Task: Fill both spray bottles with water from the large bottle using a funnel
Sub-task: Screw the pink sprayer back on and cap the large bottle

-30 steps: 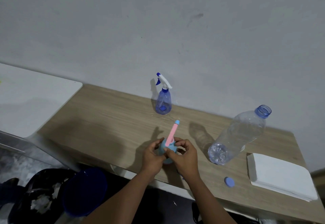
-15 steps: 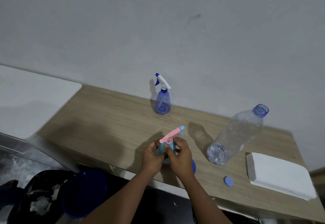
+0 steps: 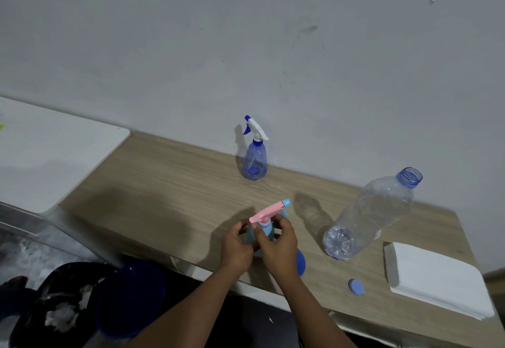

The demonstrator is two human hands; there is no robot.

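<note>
Left hand (image 3: 237,245) grips the light-blue spray bottle (image 3: 267,229), right hand (image 3: 279,248) fingers (image 3: 285,224) pinch its collar; a slipping twist could knock it off the near table (image 3: 164,183) edge

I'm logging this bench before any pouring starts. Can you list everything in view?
table: 1, light wood, against the grey wall
blue spray bottle: 1, white head, upright by the wall
pink-headed spray bottle: 1, light blue body, near the front edge
large bottle: 1, clear, blue neck, uncapped, right of centre
cap: 1, blue, on the table, front right
paper stack: 1, white, far right
blue object: 1, partly hidden behind the right hand
white surface: 1, left of the table
blue container: 1, round, below the front edge
hands: 2, left hand and right hand, both gripping the pink-headed spray bottle
</note>
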